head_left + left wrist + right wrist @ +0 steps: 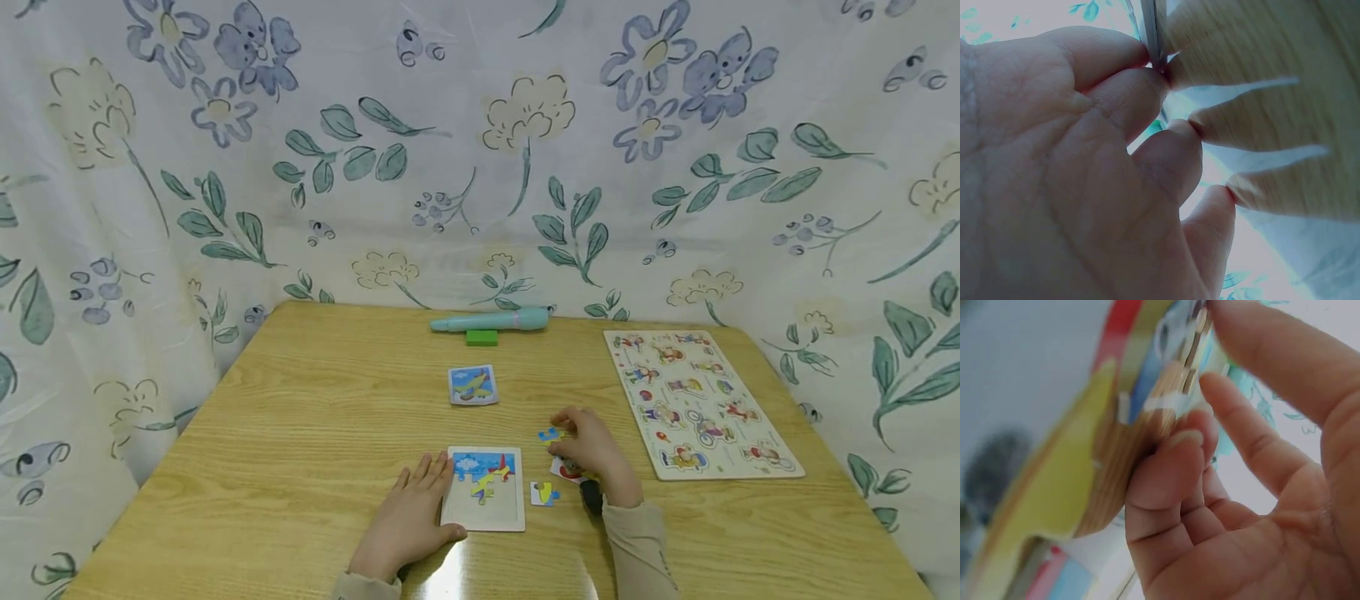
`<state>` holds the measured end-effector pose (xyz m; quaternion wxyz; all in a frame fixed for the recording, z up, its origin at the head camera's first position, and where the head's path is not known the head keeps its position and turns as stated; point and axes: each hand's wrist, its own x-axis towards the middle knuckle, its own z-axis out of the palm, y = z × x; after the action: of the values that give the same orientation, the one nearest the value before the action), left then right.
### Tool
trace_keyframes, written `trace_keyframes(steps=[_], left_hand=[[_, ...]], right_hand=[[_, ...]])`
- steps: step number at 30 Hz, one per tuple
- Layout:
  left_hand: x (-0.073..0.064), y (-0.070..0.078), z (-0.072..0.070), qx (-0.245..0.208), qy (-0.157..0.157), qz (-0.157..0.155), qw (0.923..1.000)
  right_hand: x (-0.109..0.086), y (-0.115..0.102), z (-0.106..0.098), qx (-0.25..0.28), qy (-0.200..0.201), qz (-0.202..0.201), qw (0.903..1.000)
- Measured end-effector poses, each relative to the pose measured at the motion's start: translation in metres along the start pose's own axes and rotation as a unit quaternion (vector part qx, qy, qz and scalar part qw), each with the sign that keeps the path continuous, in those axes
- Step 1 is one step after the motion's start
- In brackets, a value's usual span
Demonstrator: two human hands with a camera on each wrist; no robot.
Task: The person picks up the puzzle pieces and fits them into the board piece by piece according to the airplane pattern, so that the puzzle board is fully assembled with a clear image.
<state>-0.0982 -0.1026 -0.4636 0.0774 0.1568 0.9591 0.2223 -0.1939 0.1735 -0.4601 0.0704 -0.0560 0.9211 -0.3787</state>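
My left hand (408,521) lies flat with spread fingers along the left side of a small wooden puzzle tray (510,512), thumb at its lower edge. In the left wrist view, the left fingertips (1175,159) rest on the tabletop. Joined pieces of an airplane picture (483,467) fill the tray's upper part. My right hand (592,450) bends over loose pieces right of the tray, thumb and forefinger at either side of a blue-and-yellow puzzle piece (550,434). A red-and-white piece (562,471) is partly hidden under the hand. Another yellow-and-white piece (542,494) lies beside the tray.
A small airplane picture card (473,385) lies beyond the tray. Farther back are a green block (482,337) and a teal pen-shaped object (491,321). A large board of figures (701,404) lies at the right. A floral curtain (465,167) hangs behind the wooden table (315,400).
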Motion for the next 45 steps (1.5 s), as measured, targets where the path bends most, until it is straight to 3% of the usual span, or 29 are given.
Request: trace_keyframes(steps=[12,16,20,23,27,31,34,36,39,42,45], left_hand=[[0.000,0.000,0.001,-0.003,0.002,-0.004,1.0000],[0.000,0.001,0.001,-0.004,0.002,-0.003,1.0000],[0.000,0.001,0.001,-0.003,0.000,-0.003,1.0000],[0.000,0.002,0.000,-0.003,0.001,-0.003,1.0000],[0.000,0.003,-0.002,-0.003,0.003,-0.003,1.0000],[0.000,0.004,-0.004,-0.005,0.003,-0.003,1.0000],[0.000,0.004,-0.005,-0.003,0.003,-0.002,1.0000],[0.000,0.004,-0.005,0.000,0.003,-0.001,1.0000],[0.000,0.003,-0.004,0.002,0.001,-0.001,1.0000],[0.000,0.001,-0.003,0.003,-0.005,0.000,1.0000],[0.000,0.001,-0.003,0.004,-0.011,0.002,0.9999]], right_hand=[[0.001,-0.003,0.000,-0.046,-0.001,0.005,0.9989],[0.002,-0.002,0.001,-0.012,0.003,0.004,0.9999],[0.003,0.000,0.004,0.057,-0.002,0.016,0.9982],[0.005,-0.003,0.006,0.137,-0.025,0.022,0.9900],[0.004,-0.010,0.008,0.239,-0.102,0.008,0.9656],[0.003,-0.021,0.014,0.271,-0.183,-0.006,0.9448],[0.001,-0.031,0.021,0.263,-0.221,-0.004,0.9392],[-0.001,-0.040,0.028,0.241,-0.235,-0.006,0.9416],[-0.006,-0.052,0.038,0.185,-0.234,-0.026,0.9541],[-0.010,-0.061,0.049,0.107,-0.204,-0.059,0.9714],[-0.014,-0.066,0.058,0.050,-0.175,-0.071,0.9807]])
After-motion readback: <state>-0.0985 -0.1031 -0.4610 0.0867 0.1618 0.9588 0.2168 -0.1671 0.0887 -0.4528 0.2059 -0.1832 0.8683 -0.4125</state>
